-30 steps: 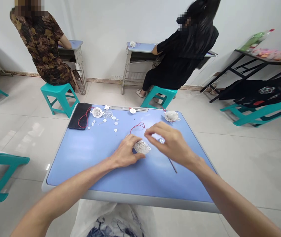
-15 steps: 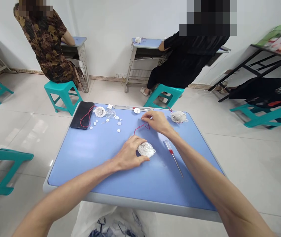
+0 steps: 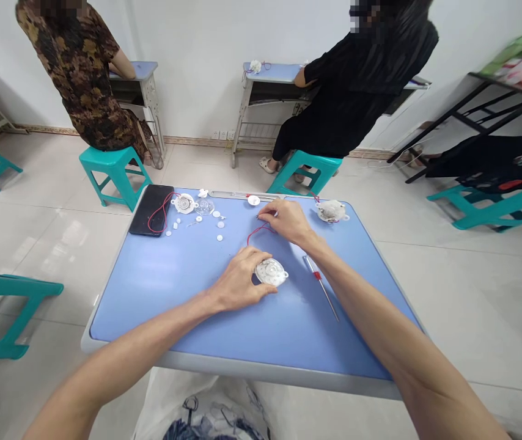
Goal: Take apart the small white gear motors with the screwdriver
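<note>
At the centre of the table [image 3: 164,305], the left hand [image 3: 241,281] grips the white disc [image 3: 272,271] by its rim, wise for likely light, brittle plastic. Toward one o'clock, the right hand [image 3: 290,221] bunches its fingers, contents unclear.

Round whitish casing [image 3: 272,272], lug [image 3: 285,275] at right, between left fingers [image 3: 260,256], mid desktop [image 3: 173,293].

screwdriver [image 3: 318,276], white parts [image 3: 220,225] on blue desk [image 3: 132,287]
</note>
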A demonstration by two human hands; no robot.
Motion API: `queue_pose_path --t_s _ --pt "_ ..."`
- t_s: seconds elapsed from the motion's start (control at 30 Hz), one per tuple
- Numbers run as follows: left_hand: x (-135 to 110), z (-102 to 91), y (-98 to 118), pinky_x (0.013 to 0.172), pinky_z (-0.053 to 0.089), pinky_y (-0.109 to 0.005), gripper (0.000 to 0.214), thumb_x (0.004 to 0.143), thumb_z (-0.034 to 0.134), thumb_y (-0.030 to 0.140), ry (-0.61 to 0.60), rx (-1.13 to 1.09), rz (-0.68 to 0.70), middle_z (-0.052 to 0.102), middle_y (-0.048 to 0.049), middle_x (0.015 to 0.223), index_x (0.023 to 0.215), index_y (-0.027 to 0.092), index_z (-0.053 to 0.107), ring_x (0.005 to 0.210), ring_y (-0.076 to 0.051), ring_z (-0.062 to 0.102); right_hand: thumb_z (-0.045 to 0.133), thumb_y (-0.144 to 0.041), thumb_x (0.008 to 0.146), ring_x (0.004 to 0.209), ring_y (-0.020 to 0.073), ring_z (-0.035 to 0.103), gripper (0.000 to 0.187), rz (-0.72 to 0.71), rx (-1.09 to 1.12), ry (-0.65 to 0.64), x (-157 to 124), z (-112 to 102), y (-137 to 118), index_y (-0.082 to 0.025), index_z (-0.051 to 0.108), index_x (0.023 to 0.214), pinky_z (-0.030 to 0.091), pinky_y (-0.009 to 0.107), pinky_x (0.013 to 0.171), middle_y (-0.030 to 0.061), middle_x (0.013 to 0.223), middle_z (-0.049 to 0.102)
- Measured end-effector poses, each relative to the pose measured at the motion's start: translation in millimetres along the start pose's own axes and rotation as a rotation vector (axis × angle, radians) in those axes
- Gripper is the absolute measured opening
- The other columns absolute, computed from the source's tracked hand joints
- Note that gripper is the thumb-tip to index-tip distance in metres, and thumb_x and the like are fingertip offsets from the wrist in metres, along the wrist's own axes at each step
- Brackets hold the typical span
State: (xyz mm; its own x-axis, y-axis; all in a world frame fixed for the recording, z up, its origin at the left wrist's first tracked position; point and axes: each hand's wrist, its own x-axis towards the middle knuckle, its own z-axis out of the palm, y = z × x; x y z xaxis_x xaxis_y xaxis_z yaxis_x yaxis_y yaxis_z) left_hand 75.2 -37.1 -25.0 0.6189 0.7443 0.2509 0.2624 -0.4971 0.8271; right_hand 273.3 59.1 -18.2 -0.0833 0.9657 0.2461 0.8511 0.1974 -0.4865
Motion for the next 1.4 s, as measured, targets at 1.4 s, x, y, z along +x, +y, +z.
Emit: queue_pose_path --t_s 1.4 --pt "2 -1.0 9 0.081 0.047 -0.034 0.045 0.064 0.084 0.021 -0.018 -0.020 -0.081 0.063 -0.0042 0.101 0.102 0.018 0.060 0.094 -0.021 0.056 0.060 -0.025 0.085 0.064 0.0140 0.062 0.028 0.128 0.615 0.247 -129 -82 -63 -0.025 0.054 0.112 0.054 0.029 0.057 -0.0027 0.079 0.059"
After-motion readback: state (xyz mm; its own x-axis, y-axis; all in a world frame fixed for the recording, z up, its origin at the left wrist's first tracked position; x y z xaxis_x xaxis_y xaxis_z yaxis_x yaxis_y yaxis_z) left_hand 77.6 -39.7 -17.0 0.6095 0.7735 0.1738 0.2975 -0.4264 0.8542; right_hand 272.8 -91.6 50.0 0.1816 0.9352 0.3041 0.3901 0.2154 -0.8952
